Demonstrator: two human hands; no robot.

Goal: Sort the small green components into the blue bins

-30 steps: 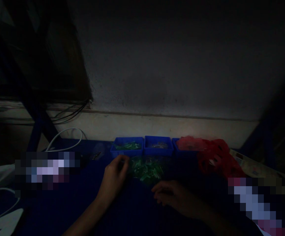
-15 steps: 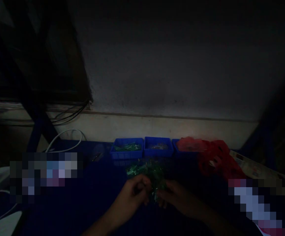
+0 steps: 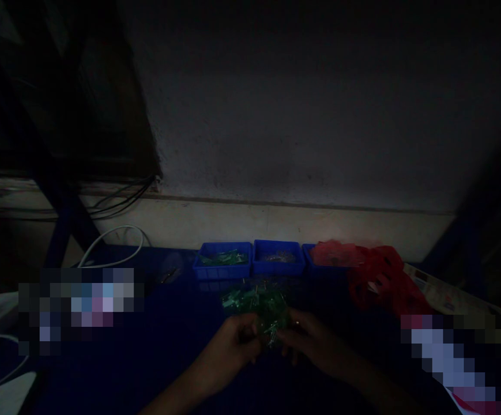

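Observation:
In the head view my left hand (image 3: 239,340) is closed in a pinch at the left edge of a small see-through green plastic bag (image 3: 271,323). My right hand (image 3: 304,337) has its thumb and fingers closed on the bag's right side. Thin shiny metal pieces show at the bag's lower end; dim light hides their exact kind. Just beyond the hands, a pile of similar green plastic pieces (image 3: 237,298) with metal bits lies on the blue table (image 3: 146,351).
Along the back stand a blue bin (image 3: 222,271) of green pieces, another blue bin (image 3: 278,268) of small metal parts, and a third with pinkish-red plastic (image 3: 336,253). Red netting (image 3: 384,271) spills to the right. A white cable (image 3: 142,242) loops at the back left.
My left hand has moved slightly right and closed on the green bag's edge. The bag sits a little higher and more spread between both hands.

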